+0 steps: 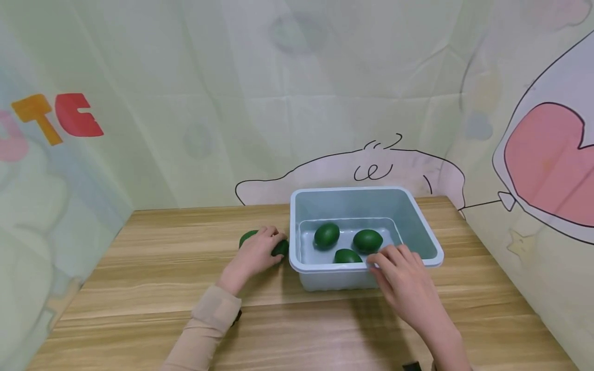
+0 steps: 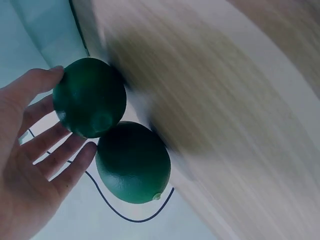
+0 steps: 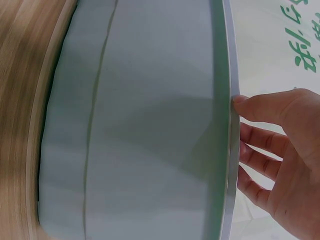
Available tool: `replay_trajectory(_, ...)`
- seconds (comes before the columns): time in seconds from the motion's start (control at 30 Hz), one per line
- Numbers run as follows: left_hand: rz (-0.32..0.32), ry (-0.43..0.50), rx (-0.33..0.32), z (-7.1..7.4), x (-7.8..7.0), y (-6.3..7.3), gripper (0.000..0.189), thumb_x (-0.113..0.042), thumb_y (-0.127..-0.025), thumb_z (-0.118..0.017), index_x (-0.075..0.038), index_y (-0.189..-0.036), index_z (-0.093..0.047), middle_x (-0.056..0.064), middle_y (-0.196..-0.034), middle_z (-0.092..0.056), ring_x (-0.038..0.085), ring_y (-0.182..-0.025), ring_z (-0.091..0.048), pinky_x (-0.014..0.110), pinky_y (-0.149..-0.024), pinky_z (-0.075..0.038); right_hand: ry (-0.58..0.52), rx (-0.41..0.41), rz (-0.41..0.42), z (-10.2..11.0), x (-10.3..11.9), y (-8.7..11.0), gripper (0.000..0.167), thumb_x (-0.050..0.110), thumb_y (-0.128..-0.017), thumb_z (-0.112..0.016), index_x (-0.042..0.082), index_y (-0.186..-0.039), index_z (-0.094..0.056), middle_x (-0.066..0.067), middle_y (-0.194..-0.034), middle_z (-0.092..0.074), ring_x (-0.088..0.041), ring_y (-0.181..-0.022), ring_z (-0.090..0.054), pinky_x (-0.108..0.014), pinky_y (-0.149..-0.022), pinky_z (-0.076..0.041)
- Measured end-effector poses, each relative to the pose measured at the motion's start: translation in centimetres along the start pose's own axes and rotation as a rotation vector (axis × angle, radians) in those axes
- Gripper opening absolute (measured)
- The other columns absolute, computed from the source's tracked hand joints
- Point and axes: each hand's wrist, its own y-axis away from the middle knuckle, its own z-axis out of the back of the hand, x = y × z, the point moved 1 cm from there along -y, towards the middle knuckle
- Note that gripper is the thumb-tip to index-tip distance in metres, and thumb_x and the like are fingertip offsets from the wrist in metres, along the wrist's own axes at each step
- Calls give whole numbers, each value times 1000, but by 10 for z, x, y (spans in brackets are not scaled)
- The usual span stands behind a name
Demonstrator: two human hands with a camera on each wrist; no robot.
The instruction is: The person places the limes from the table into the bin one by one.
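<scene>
My left hand (image 1: 260,250) is on the table left of a pale blue plastic bin (image 1: 297,232). Its thumb and fingers curl round a dark green lime (image 2: 90,97) close to the bin's side wall. A second lime (image 2: 132,162) touches that one and lies by the fingertips; in the head view this farther lime (image 1: 247,236) is partly covered by the hand. With thumb and fingers, my right hand (image 1: 408,283) pinches the bin's near rim (image 3: 233,150). Inside the bin lie three more limes: one at the left (image 1: 327,235), one at the right (image 1: 368,241), one partly behind the rim (image 1: 347,256).
The bin stands on a wood-grain table (image 1: 185,268), right of its middle. Behind and at both sides hangs a printed cloth (image 1: 209,103) with cartoon drawings. Bare tabletop stretches left of the left hand.
</scene>
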Motion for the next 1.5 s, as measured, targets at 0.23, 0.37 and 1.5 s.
replay_trajectory(0.23,13,-5,27,-2,-1,-1,50,-20,-79,-78,-11,-126,-62,9,-118,-59,26,-109,-53,42,-87,-53,-4,-4,2,0,0,0,16,10,-81,-73,18,-93,-68,6,-86,-59,-15,-85,-50,-30,-69,-36)
replay_trajectory(0.37,5,-22,30,-2,-3,-1,51,-20,-78,-78,-11,-126,-61,10,-119,-59,26,-110,-53,42,-86,-53,-4,-8,4,0,0,0,16,10,-81,-73,18,-93,-68,6,-86,-59,-15,-84,-49,-30,-68,-36)
replay_trajectory(1.5,-15,-24,68,-9,-8,14,57,-24,-76,-81,-13,-128,-58,12,-117,-57,29,-104,-55,45,-73,-55,3,6,-4,0,1,-1,15,10,-81,-73,18,-93,-68,6,-86,-59,-15,-83,-49,-29,-68,-35)
